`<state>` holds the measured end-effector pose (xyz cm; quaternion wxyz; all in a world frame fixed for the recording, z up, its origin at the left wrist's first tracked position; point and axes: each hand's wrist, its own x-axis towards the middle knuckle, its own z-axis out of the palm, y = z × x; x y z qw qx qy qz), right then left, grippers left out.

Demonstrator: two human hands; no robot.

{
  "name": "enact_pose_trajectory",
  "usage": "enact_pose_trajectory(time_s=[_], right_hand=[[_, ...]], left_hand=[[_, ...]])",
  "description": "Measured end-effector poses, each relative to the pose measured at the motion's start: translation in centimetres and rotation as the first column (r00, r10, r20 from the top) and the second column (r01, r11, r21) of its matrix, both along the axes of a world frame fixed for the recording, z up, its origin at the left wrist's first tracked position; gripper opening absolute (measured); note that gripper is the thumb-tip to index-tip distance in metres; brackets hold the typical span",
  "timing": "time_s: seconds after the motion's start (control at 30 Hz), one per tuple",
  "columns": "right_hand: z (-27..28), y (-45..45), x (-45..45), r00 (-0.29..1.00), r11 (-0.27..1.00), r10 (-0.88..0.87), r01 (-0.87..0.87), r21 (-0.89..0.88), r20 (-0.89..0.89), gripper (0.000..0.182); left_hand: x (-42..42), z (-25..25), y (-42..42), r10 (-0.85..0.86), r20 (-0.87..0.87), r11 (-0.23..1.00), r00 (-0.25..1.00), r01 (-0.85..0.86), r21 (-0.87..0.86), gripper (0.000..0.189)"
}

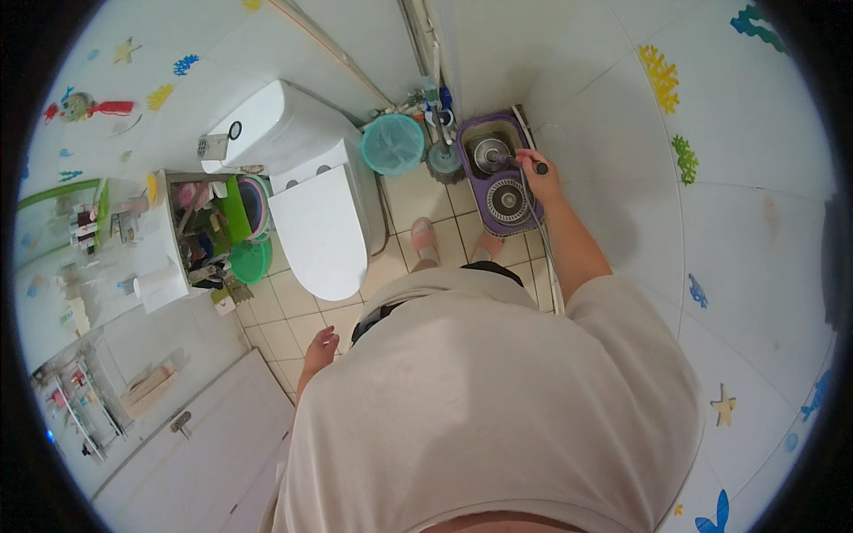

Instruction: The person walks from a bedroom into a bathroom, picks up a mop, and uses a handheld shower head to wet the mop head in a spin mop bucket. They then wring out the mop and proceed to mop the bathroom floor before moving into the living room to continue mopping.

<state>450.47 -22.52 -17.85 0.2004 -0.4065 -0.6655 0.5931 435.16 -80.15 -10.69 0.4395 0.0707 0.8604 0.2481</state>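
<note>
My right hand (538, 174) grips what looks like a mop pole (512, 160), seen almost end-on with its dark tip towards me. Below, the pole meets a round silvery piece (488, 148) inside one compartment of a purple mop bucket (478, 193). Beside it, the bucket's second compartment has a round slotted metal spin basket (508, 202). A thin grey hose or cord (546, 241) runs down from near my right hand; its ends are hidden. My left hand (322, 348) hangs at my side over the tiles, fingers loosely bent, with nothing seen in it.
A white toilet (323, 233) with its lid down stands to the left. By it are a turquoise bin (392, 145) and a round-headed brush or mop (444, 161). A cluttered cabinet (174, 233) and a white door (200, 446) lie further left. The tiled wall (600, 140) is close on the right.
</note>
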Motion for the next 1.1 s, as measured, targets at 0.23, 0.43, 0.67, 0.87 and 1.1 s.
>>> enact_pose_trajectory(time_s=[0.23, 0.43, 0.67, 0.87, 1.1], right_hand=[[2.0, 4.9, -5.0, 0.998, 0.990, 0.047, -0.053, 0.128, 0.051, 0.027], [16.4, 3.4, -7.3, 0.995, 0.971, 0.101, -0.098, 0.217, -0.003, 0.022], [11.2, 2.9, -5.7, 0.987, 0.983, -0.053, 0.079, 0.165, -0.153, 0.021], [10.0, 3.0, -7.7, 0.989, 0.977, 0.035, -0.003, 0.215, -0.144, 0.022], [15.1, -0.5, -6.4, 0.986, 0.989, -0.117, 0.127, 0.081, -0.114, 0.018]], left_hand=[[-1.3, -3.7, -0.2, -0.024, -0.017, 0.999, 1.000, 0.024, 0.031, 0.038], [-3.0, -6.1, -0.2, -0.070, -0.002, 0.995, 0.998, 0.070, 0.077, 0.039], [-5.0, 0.5, 8.6, -0.190, -0.100, 0.981, 0.977, 0.184, -0.068, 0.038], [-5.9, -2.6, 6.0, -0.202, -0.129, 0.976, 0.971, 0.211, 0.054, 0.037], [-3.6, 2.7, 8.2, -0.201, -0.039, 0.973, 0.979, 0.195, -0.123, 0.037]])
